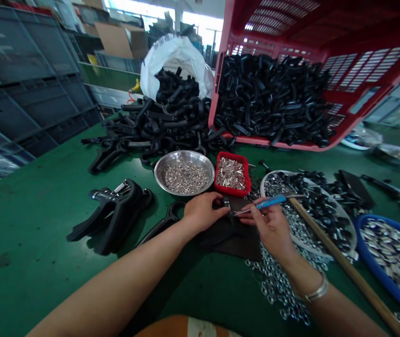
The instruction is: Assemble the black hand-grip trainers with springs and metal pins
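Note:
My right hand (272,229) grips a blue-handled screwdriver (272,201), its thin metal shaft pointing left. The tip meets small metal parts at the head of a black hand grip (217,234), which lies on a dark pad (249,248). Fingers closed, my left hand (203,210) steadies the grip's head, with the thumb close to the screwdriver tip. Part of the grip is hidden under that hand. Beside my left forearm lies another black handle (161,224). Further left are assembled hand grips (119,210) with a spring showing.
Behind my hands stand a steel bowl (161,177) and a red tray (248,175) of small metal pins. A wooden-handled hammer (340,255) leans across a white tray (352,238). Loose nuts (273,281) lie nearby. A red crate (215,105) and piled black handles (164,121) stand behind.

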The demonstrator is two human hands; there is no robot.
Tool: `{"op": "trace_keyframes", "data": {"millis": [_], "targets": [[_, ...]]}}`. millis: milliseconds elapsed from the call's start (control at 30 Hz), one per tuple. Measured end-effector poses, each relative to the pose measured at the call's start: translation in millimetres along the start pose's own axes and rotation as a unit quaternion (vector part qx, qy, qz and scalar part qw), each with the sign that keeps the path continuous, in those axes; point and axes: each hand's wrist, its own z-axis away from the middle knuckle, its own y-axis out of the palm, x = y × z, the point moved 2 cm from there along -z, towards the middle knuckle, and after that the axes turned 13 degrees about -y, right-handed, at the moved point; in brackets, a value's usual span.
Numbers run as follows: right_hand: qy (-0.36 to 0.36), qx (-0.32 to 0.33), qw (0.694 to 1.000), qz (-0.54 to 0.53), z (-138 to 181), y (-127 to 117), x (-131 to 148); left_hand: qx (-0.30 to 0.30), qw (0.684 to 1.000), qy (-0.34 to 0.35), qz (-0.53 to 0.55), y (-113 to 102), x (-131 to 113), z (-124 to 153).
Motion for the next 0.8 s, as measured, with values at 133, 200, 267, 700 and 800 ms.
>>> {"op": "trace_keyframes", "data": {"millis": [133,200,267,700,800], "targets": [[-0.04,0.029,0.996,0.08,2,3,6,0.004,1.0,0.002,0.003,1,1,0],[-0.103,0.069,0.973,0.194,1,7,13,0.007,1.0,0.002,0.003,0,0,0],[-0.175,0.112,0.928,0.309,-3,14,21,0.007,1.0,0.002,0.002,-1,-1,1],[-0.054,0.06,0.992,0.093,-7,21,21,-0.016,1.0,0.017,-0.02,-1,-1,3],[-0.01,0.04,0.999,-0.007,-16,21,27,-0.021,0.999,0.03,-0.034,1,1,2]]}}
